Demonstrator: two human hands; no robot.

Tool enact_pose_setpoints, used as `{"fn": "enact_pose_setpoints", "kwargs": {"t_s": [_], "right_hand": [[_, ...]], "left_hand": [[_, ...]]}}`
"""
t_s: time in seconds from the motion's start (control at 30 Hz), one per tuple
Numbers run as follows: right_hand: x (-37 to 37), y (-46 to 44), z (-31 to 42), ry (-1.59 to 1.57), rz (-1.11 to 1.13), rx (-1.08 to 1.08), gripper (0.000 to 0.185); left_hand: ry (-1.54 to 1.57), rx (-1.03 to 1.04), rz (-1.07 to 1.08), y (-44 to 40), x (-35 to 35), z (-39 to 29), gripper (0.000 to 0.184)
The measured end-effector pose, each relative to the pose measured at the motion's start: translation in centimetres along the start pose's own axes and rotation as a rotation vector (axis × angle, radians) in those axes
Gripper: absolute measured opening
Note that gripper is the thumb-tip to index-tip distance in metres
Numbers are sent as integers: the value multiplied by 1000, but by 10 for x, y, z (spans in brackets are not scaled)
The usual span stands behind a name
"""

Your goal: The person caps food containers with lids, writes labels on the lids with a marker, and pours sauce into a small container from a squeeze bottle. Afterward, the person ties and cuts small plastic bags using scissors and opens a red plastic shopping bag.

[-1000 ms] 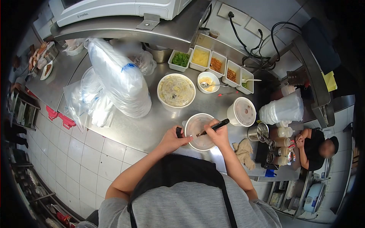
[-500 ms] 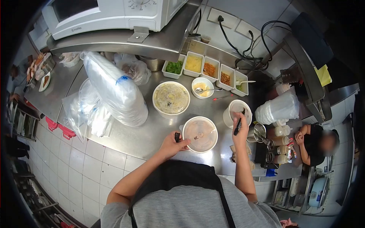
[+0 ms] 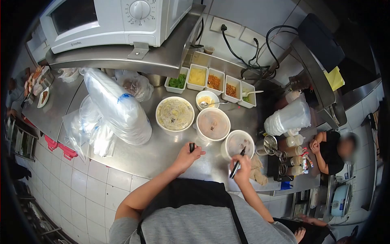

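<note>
— So, where is the black marker [image 3: 234, 169]?

— At the near edge of the right-hand lidded bowl [image 3: 236, 143], in the right hand [image 3: 243, 166]. The fingers are closed round its barrel.

— And the left hand [image 3: 189, 159]?

— It pinches the marker's cap [image 3: 192, 147] above the bare counter [image 3: 162, 162], apart from all the bowls.

— How would you handle the pen well at that bowl?

— Lightly, I'd say: the lid looks thin and probably gives under a hard press. A spare left finger could brace the rim (with the cap well clear of any fresh ink). Short, slow strokes ought to smear less. For comparison, the middle lidded bowl [image 3: 213, 120], just beside it, has a dark mark on its lid, too small for me to read surely.

— Which way does the marker point?

— Its long axis slants: the blunt end sits low, towards the person and a little left, while the other, which I take for the nib, aims away and slightly right, over the lid. Whether it touches there, I can't tell.
</note>
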State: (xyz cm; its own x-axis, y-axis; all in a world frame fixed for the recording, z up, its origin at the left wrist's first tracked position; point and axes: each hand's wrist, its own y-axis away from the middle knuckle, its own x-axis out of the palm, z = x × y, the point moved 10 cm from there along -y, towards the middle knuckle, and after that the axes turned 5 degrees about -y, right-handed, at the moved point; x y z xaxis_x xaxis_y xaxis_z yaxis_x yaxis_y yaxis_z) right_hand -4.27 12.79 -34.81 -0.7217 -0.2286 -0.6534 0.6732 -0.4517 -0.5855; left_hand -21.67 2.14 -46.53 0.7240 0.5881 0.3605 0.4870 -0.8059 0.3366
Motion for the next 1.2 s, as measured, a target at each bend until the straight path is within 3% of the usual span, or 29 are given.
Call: {"fn": "enact_pose_setpoints", "kwargs": {"t_s": [0.07,0.1,0.17,0.3,0.4,0.53,0.6,0.67,0.83,0.87,1.0,1.1,1.2], "right_hand": [[7,9,33,-160,73,-35,26],[15,13,44,-273,195,-2,22],[15,12,60,-436,208,-26,13],[7,-7,20,-596,5,275,11],[23,-18,-1,-740,-34,376,17],[54,-25,11,-824,109,399,19],[66,-26,27,-743,218,309,22],[70,-27,36,-841,290,360,27],[80,-44,36,-1048,274,394,33],[85,-47,37,-1072,312,430,43],[122,-48,60,-1222,467,601,28],[143,-41,59,-985,526,496,24],[143,-38,54,-1044,496,477,23]], "left_hand": [[-43,-10,-19,6,4,-4,21],[-66,-13,-30,9,4,-7,22],[-275,-29,29,15,8,-10,26],[-455,23,128,22,7,0,32],[-343,-6,51,27,-4,-6,28],[-599,301,-233,25,-45,-53,26],[-547,368,-339,29,-64,-68,27],[-494,407,-427,39,-80,-78,34],[-635,205,-362,73,-94,-58,39],[-624,158,-317,78,-92,-49,40],[-413,-76,-130,80,-74,-8,36],[-276,-46,-164,79,-75,-8,33],[-229,-28,-85,72,-76,3,28]]}}
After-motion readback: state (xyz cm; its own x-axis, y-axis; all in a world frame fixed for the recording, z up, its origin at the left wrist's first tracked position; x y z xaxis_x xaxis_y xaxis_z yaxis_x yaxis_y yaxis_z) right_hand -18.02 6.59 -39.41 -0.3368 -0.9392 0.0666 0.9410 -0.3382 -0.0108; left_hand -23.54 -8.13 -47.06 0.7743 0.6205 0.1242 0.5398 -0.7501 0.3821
